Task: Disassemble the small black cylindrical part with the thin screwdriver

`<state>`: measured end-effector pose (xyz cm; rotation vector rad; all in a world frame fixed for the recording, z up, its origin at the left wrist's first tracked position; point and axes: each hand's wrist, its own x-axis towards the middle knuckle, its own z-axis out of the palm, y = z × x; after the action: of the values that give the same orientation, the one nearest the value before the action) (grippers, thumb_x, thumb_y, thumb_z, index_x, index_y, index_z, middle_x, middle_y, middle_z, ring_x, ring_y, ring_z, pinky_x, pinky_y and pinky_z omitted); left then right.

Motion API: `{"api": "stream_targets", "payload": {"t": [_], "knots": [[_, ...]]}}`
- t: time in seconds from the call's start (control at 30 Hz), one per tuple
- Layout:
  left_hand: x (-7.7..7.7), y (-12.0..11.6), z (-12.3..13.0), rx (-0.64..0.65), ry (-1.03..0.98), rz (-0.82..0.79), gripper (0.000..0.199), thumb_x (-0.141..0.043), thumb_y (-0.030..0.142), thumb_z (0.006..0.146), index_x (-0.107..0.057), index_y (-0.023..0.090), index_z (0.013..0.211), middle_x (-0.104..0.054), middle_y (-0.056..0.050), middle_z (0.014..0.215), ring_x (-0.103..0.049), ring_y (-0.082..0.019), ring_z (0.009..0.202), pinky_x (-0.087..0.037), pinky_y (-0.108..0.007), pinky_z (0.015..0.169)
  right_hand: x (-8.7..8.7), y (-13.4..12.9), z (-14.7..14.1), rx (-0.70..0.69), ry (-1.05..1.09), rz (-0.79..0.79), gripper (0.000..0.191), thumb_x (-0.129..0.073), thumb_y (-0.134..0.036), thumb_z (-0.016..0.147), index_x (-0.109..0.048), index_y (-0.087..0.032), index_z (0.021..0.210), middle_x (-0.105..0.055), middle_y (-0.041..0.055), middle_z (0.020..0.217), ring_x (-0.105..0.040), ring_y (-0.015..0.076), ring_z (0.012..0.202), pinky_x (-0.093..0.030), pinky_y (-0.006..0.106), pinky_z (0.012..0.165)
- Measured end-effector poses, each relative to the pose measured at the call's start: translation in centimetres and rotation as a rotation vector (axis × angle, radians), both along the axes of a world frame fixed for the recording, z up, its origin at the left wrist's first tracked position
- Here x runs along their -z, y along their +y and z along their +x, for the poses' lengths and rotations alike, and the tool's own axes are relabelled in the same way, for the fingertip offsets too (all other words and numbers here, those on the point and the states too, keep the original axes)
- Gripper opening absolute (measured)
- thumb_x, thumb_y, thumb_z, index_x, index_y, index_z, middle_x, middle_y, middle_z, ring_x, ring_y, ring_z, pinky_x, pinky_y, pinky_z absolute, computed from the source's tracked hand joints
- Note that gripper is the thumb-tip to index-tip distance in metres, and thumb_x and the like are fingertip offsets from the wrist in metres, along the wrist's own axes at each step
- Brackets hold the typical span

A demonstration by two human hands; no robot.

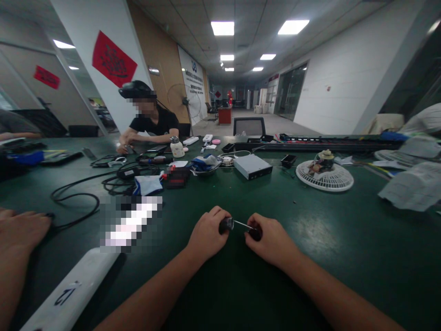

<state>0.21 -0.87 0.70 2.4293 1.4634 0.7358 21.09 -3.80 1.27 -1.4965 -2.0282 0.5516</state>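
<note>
My left hand (pixel 209 233) is closed around the dark handle of a screwdriver (pixel 226 224) above the green table. Its thin metal shaft runs right, toward my right hand (pixel 272 238). There the fingers are closed on a small dark round object (pixel 255 233), and the shaft's tip meets it or passes behind it; I cannot tell which. Beyond both hands lies a grey optical disc drive (pixel 252 165). A white fan grille with a motor (pixel 324 175) rests to the right of the drive.
At the left lies a white bar-shaped device (pixel 69 292), with another person's hand (pixel 24 230) beside it. Black cables (pixel 77 195), a blue-and-white cloth (pixel 149 185) and a bottle (pixel 177 148) are further back. A co-worker (pixel 151 119) sits across the table (pixel 330 276).
</note>
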Motion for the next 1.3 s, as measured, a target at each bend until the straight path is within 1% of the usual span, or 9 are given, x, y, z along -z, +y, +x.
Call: {"api": "stream_targets", "payload": {"t": [0.1, 0.17, 0.27, 0.43, 0.67, 0.8, 1.0, 1.1, 1.3], "knots": [[-0.1, -0.1, 0.1, 0.037, 0.005, -0.008, 0.027, -0.062, 0.008, 0.077, -0.064, 0.023, 0.1, -0.062, -0.002, 0.104, -0.06, -0.019, 0.09, -0.047, -0.032, 0.08, -0.1, -0.1, -0.3, -0.016, 0.136, -0.016, 0.02, -0.067, -0.02, 0.08, -0.067, -0.022, 0.1, -0.072, 0.0005, 0.085, -0.064, 0.0148, 0.067, -0.046, 0.026, 0.059], [-0.2, -0.2, 0.2, 0.069, 0.007, -0.011, 0.028, -0.063, 0.009, 0.077, -0.065, 0.023, 0.101, -0.062, -0.002, 0.105, -0.059, -0.019, 0.091, -0.047, -0.032, 0.081, 0.0, -0.1, -0.4, -0.015, 0.217, -0.042, 0.025, -0.068, -0.019, 0.078, -0.07, -0.021, 0.103, -0.072, 0.0001, 0.081, -0.063, 0.0145, 0.064, -0.047, 0.026, 0.058], [-0.4, -0.3, 0.3, 0.109, 0.013, -0.012, 0.027, -0.063, 0.01, 0.077, -0.065, 0.024, 0.101, -0.063, -0.002, 0.104, -0.059, -0.02, 0.092, -0.047, -0.033, 0.082, 0.4, 0.0, -0.4, -0.014, 0.27, -0.067, 0.022, -0.067, -0.019, 0.079, -0.074, -0.021, 0.1, -0.072, 0.0, 0.077, -0.064, 0.0152, 0.065, -0.048, 0.026, 0.06], [-0.4, -0.5, 0.4, 0.116, 0.015, 0.004, 0.028, -0.065, 0.012, 0.078, -0.066, 0.024, 0.103, -0.064, -0.002, 0.103, -0.059, -0.021, 0.095, -0.046, -0.035, 0.085, 1.3, 0.5, -0.4, 0.007, 0.381, -0.062, 0.021, -0.067, -0.019, 0.081, -0.075, -0.02, 0.1, -0.075, 0.0027, 0.087, -0.068, 0.018, 0.076, -0.052, 0.029, 0.069], [-0.2, -0.5, 0.4, 0.154, 0.022, 0.025, 0.025, -0.066, 0.015, 0.079, -0.067, 0.024, 0.103, -0.067, -0.002, 0.102, -0.058, -0.022, 0.096, -0.045, -0.037, 0.086, 0.9, 0.5, -0.4, -0.004, 0.375, 0.013, 0.011, -0.069, -0.02, 0.084, -0.077, -0.021, 0.091, -0.073, 0.0038, 0.094, -0.068, 0.019, 0.087, -0.052, 0.03, 0.078], [-0.2, -0.5, 0.5, 0.175, 0.022, 0.018, 0.025, -0.067, 0.017, 0.081, -0.067, 0.025, 0.104, -0.069, -0.002, 0.102, -0.059, -0.022, 0.096, -0.043, -0.038, 0.086, 0.9, 0.4, -0.5, 0.003, 0.321, 0.005, 0.011, -0.07, -0.02, 0.083, -0.077, -0.023, 0.091, -0.074, 0.0012, 0.088, -0.067, 0.0175, 0.08, -0.05, 0.027, 0.072], [-0.5, -0.6, 0.5, 0.257, 0.062, 0.027, 0.023, -0.068, 0.019, 0.083, -0.067, 0.025, 0.105, -0.07, -0.001, 0.098, -0.059, -0.021, 0.092, -0.041, -0.037, 0.084, 1.2, 0.5, -0.4, 0.063, 0.274, -0.006, 0.005, -0.076, -0.025, 0.078, -0.074, -0.021, 0.081, -0.07, 0.0001, 0.079, -0.063, 0.017, 0.071, -0.045, 0.027, 0.063], [-0.6, -0.7, 0.4, 0.277, 0.057, 0.037, 0.025, -0.069, 0.017, 0.082, -0.066, 0.025, 0.106, -0.069, -0.001, 0.101, -0.059, -0.021, 0.094, -0.04, -0.036, 0.085, 1.1, 0.4, -0.5, 0.057, 0.259, -0.019, 0.01, -0.078, -0.027, 0.076, -0.071, -0.021, 0.08, -0.069, -0.0007, 0.076, -0.06, 0.0158, 0.066, -0.043, 0.027, 0.059], [-0.4, -0.7, 0.6, 0.303, 0.012, 0.039, 0.024, -0.068, 0.013, 0.081, -0.066, 0.024, 0.102, -0.07, 0.0, 0.1, -0.059, -0.02, 0.096, -0.039, -0.036, 0.087, 1.0, 0.1, -1.0, 0.025, 0.255, -0.053, 0.007, -0.073, -0.024, 0.079, -0.068, -0.021, 0.082, -0.069, -0.0013, 0.076, -0.059, 0.0143, 0.064, -0.042, 0.025, 0.057]]}}
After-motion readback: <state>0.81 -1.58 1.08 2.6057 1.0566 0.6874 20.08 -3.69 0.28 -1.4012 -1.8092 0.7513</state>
